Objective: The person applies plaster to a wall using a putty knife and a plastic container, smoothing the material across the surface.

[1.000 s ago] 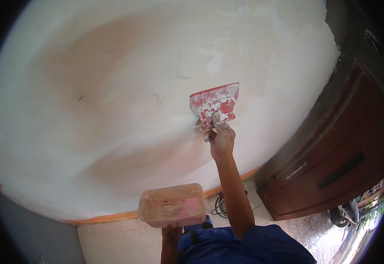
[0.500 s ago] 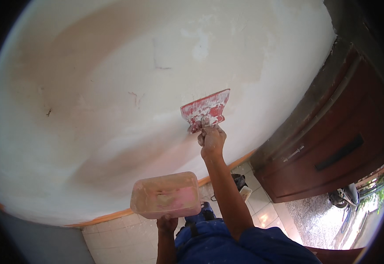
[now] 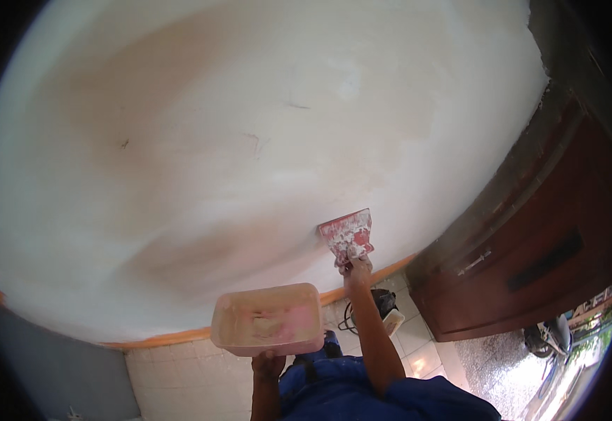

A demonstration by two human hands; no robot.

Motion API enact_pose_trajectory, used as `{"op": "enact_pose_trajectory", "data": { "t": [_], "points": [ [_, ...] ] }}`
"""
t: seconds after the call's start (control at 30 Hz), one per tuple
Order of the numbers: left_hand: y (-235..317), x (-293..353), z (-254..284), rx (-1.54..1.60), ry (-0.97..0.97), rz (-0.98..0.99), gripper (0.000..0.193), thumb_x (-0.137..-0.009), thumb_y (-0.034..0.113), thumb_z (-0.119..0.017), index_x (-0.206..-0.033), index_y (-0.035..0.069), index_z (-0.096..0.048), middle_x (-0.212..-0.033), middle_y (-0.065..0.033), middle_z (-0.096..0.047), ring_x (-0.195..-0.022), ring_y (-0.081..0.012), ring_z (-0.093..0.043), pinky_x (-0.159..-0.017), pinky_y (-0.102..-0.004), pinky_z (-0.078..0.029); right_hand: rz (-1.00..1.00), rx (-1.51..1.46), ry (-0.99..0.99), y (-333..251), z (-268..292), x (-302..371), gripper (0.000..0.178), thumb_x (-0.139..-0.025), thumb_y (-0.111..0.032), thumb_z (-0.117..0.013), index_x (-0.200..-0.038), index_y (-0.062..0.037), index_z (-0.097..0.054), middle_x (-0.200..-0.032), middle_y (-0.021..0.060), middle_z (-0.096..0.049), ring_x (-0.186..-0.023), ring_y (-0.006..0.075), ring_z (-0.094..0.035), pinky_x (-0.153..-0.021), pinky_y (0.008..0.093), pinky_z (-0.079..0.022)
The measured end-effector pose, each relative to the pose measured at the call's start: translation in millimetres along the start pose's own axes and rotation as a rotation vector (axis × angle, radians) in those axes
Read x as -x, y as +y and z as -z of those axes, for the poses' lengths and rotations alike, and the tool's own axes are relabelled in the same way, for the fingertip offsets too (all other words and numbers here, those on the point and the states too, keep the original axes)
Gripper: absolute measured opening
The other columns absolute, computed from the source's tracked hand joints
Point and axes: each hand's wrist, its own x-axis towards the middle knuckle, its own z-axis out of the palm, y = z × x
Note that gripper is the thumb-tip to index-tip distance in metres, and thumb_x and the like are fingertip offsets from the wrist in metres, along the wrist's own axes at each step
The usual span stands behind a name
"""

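Observation:
My right hand (image 3: 356, 266) grips a red putty spreader (image 3: 348, 234) smeared with white filler. Its broad edge points up and lies against or close to the whitish wall (image 3: 200, 168). In my left hand (image 3: 268, 363) is a pinkish translucent plastic tub (image 3: 266, 319), held by its near side with the open top toward me. Streaks of pale filler coat the tub's inside; most of my left fingers are hidden beneath it. Patches, scuffs and small cracks mark the wall above.
A dark red wooden door (image 3: 516, 231) with a metal handle stands at the right. Beyond its opening, a motorbike (image 3: 550, 337) is parked outside. On the tiled floor (image 3: 186, 379) sits a black bucket-like object (image 3: 383, 303). A grey wall (image 3: 60, 379) meets the corner at left.
My right hand has drawn the spreader downward along the wall. The view has shifted slightly, and the left hand still holds the tub in nearly the same place.

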Motion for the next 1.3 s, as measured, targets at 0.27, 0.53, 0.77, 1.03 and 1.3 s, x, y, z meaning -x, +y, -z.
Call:
{"op": "enact_pose_trajectory", "data": {
  "t": [0.27, 0.53, 0.77, 1.03, 1.3],
  "points": [
    [73.0, 1.8, -72.6, 0.185, 0.054, -0.020, 0.080, -0.065, 0.013, -0.070, -0.131, 0.009, -0.025, -0.127, -0.0078, -0.037, -0.119, -0.0285, -0.036, -0.100, -0.0479, -0.028, 0.215, -0.221, -0.404, -160.9, -139.2, 25.1, 0.008, -0.083, -0.010, -0.055, -0.082, -0.0029, -0.051, -0.067, 0.0046, -0.053, -0.051, 0.0109, -0.045, -0.042, 0.0223, -0.034],
    [127.5, -13.0, -134.1, 0.175, 0.003, -0.032, 0.078, -0.066, 0.016, -0.070, -0.130, 0.008, -0.026, -0.128, -0.0084, -0.036, -0.119, -0.0286, -0.035, -0.099, -0.0489, -0.029, 0.089, -0.006, -0.064, -211.2, -247.3, 22.9, 0.003, -0.075, 0.000, -0.051, -0.074, 0.0005, -0.048, -0.061, 0.0070, -0.048, -0.039, 0.0134, -0.040, -0.035, 0.0256, -0.030],
    [168.3, -3.9, -153.3, 0.042, 0.129, 0.068, 0.074, -0.067, 0.017, -0.068, -0.130, 0.009, -0.028, -0.128, -0.0077, -0.037, -0.120, -0.0287, -0.034, -0.101, -0.0492, -0.024, 0.009, 0.025, 0.042, -231.7, -260.6, 39.8, 0.008, -0.076, -0.004, -0.055, -0.075, 0.0030, -0.052, -0.058, 0.0051, -0.049, -0.036, 0.0090, -0.036, -0.033, 0.0229, -0.027],
    [288.3, -35.2, -292.9, 0.168, -0.022, 0.041, 0.075, -0.067, 0.018, -0.066, -0.129, 0.008, -0.027, -0.128, -0.0093, -0.037, -0.120, -0.0283, -0.035, -0.101, -0.0468, -0.026, -0.156, 0.182, 0.101, -255.9, -255.3, 72.6, 0.009, -0.082, -0.005, -0.053, -0.074, -0.0010, -0.053, -0.063, 0.0058, -0.054, -0.041, 0.0093, -0.042, -0.037, 0.0200, -0.030],
    [340.0, -15.7, -338.4, 0.028, -0.022, 0.073, 0.078, -0.071, 0.032, -0.065, -0.131, 0.006, -0.023, -0.129, -0.0114, -0.035, -0.121, -0.0279, -0.033, -0.101, -0.0446, -0.027, 0.571, 0.848, -0.179, -414.5, -363.5, 197.1, 0.008, -0.072, -0.005, -0.062, -0.081, -0.0055, -0.062, -0.079, 0.0052, -0.062, -0.059, 0.0117, -0.058, -0.050, 0.0212, -0.047]
  ]
}}
